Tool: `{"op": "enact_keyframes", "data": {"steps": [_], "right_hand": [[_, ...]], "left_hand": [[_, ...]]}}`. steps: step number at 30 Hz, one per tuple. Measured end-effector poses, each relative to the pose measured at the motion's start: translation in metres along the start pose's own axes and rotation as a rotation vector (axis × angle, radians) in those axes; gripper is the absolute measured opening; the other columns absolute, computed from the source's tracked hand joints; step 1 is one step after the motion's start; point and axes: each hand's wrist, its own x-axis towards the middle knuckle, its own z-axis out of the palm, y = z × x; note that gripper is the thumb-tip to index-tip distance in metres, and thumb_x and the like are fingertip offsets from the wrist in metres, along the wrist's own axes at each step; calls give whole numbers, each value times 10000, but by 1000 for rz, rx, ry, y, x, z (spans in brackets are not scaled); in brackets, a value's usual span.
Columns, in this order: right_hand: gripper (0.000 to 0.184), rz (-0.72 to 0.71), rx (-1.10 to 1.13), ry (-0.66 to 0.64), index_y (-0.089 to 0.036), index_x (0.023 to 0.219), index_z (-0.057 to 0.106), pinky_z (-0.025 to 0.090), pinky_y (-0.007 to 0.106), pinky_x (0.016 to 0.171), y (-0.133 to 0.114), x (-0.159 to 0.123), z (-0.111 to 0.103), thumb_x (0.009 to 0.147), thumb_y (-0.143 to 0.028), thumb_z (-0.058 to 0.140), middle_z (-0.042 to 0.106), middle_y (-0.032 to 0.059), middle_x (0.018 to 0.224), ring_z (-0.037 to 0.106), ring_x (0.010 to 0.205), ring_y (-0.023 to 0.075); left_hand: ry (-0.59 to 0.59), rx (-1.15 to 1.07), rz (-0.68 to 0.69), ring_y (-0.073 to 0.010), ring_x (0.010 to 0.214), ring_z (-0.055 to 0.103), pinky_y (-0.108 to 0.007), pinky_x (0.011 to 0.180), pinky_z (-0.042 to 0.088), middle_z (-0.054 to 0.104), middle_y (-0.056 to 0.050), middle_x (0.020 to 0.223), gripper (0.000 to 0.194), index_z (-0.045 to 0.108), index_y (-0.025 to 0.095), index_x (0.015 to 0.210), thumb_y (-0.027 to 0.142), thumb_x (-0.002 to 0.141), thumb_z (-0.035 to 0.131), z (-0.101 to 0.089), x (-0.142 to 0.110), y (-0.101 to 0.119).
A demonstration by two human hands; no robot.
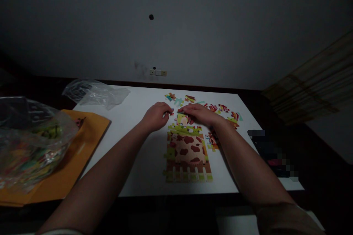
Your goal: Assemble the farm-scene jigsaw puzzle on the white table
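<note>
A joined section of jigsaw puzzle point(189, 150) with a brown-spotted cow and a white fence lies on the white table point(138, 169). Just beyond its far edge, my left hand point(157, 115) pinches a small puzzle piece point(172, 112) between thumb and fingertips. Opposite it, my right hand point(200, 114) has its fingers bent down on a green and pink puzzle piece point(182, 119), which lies above the joined section. Whether the right fingers grip that piece or only rest on it is hard to see.
Loose puzzle pieces point(212, 107) are spread at the far right, and a few more point(211, 141) lie by my right forearm. A crumpled clear bag point(104, 95) sits at the far left. Nearer, a plastic bag of pieces point(41, 154) rests on an orange envelope point(95, 125).
</note>
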Motion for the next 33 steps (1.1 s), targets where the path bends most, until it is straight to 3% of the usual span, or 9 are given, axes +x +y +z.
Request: {"op": "enact_keyframes", "data": {"steps": [3, 7, 9, 14, 18, 22, 33], "right_hand": [[273, -20, -8, -23, -288, 1037, 889, 590, 316, 597, -3, -2, 0, 887, -503, 814, 769, 14, 861, 610, 650, 159], [340, -45, -71, -126, -268, 1088, 871, 443, 273, 506, -7, -5, 2, 753, -260, 814, 711, -19, 723, 544, 569, 139], [339, -71, -98, -139, -262, 1059, 861, 420, 267, 505, -6, -5, 4, 727, -226, 801, 717, -19, 721, 550, 574, 140], [372, -132, -54, -42, -277, 1089, 815, 564, 315, 666, 2, 3, 4, 723, -257, 880, 801, 27, 917, 690, 755, 182], [463, -189, -12, 99, -287, 1164, 772, 617, 374, 776, 5, 9, 1, 732, -323, 936, 820, 72, 1135, 722, 815, 194], [428, -227, -28, 202, -278, 1091, 763, 624, 402, 809, 5, 11, 0, 733, -401, 964, 792, 53, 995, 728, 821, 214], [417, -228, -21, 192, -262, 1007, 771, 595, 390, 779, 6, 14, 6, 769, -542, 967, 779, 43, 906, 686, 776, 198]], "left_hand": [[13, -5, -3, -297, 1177, 699, -516, 1087, 553, 820, -86, 1187, 248, 811, 286, 1096, 204, 996, 600, -2, 0, 5], [40, 9, 49, -294, 1163, 696, -509, 1071, 547, 818, -89, 1161, 240, 791, 278, 1113, 309, 1085, 555, -7, 1, 16], [35, 18, 87, -294, 1147, 701, -497, 1050, 551, 819, -94, 1157, 250, 785, 270, 1134, 349, 1103, 550, -7, 0, 21], [39, -56, 92, -267, 1099, 728, -452, 996, 575, 825, -79, 1158, 251, 769, 274, 1237, 326, 1063, 596, -2, -3, 21], [56, -147, 28, -241, 1042, 755, -419, 986, 577, 831, -52, 1091, 403, 716, 256, 1391, 277, 993, 657, 2, -5, 17], [33, -213, -4, -222, 1005, 774, -391, 979, 576, 839, -29, 1051, 449, 704, 258, 1420, 291, 972, 697, 3, -4, 17], [-60, -225, -14, -222, 970, 799, -374, 940, 573, 862, -6, 1011, 483, 721, 265, 1408, 254, 928, 668, 1, -4, 19]]}}
